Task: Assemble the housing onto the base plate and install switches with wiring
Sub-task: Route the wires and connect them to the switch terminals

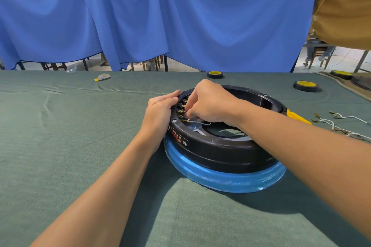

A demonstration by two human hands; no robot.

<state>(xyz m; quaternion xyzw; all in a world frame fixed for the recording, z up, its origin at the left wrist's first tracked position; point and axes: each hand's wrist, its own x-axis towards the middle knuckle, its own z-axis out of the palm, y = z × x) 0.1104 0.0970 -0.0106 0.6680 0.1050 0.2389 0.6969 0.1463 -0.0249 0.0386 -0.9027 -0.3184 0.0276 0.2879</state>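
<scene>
You have one view only, from the camera on your head. It looks forward and down across the green table (60, 146), with a wide angle. Your forearms run up from the bottom edge. Your left hand (160, 106) and right hand (210, 102) sit near the middle, close enough to show the thin white wire (202, 123) that the right one pinches. The blue curtain (160, 16) fills the upper half.

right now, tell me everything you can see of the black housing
The black housing is a glossy plastic-looking ring with an open centre, lying flat on a blue film-wrapped base. Red print marks its near-left wall. A row of switch terminals sits inside its left rim. The left hand rests on that rim outside; the right hand pinches a white wire there.
</scene>
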